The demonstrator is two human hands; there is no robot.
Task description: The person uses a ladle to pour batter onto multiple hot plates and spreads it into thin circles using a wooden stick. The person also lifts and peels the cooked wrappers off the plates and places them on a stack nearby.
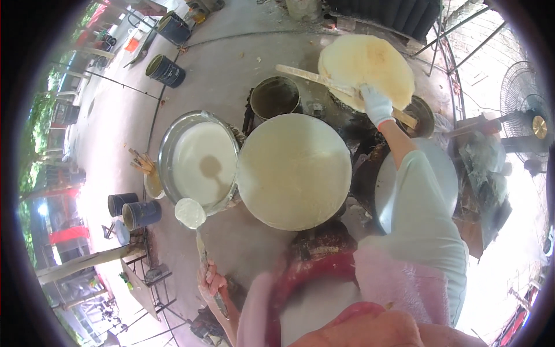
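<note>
My left hand (215,282) grips the long handle of a ladle (189,214), whose round bowl is coated with white batter. The ladle hangs by the near rim of a wide metal basin (166,173) of white batter (196,165). My right hand (377,106), in a white glove, is closed around a flat wooden stick (315,77) at the far right. Next to that hand is a large, round, yellowish thin sheet (367,61), lying over the stick's far side. Between my arms sits a pale round cooking surface (295,172), smooth across its top.
A dark round pot (275,98) stands behind the pale surface. A shiny round metal lid or tray (384,191) lies beneath my right arm. A fan (529,115) stands at the right. Dark buckets (141,215) and a container of sticks (151,179) are at the left.
</note>
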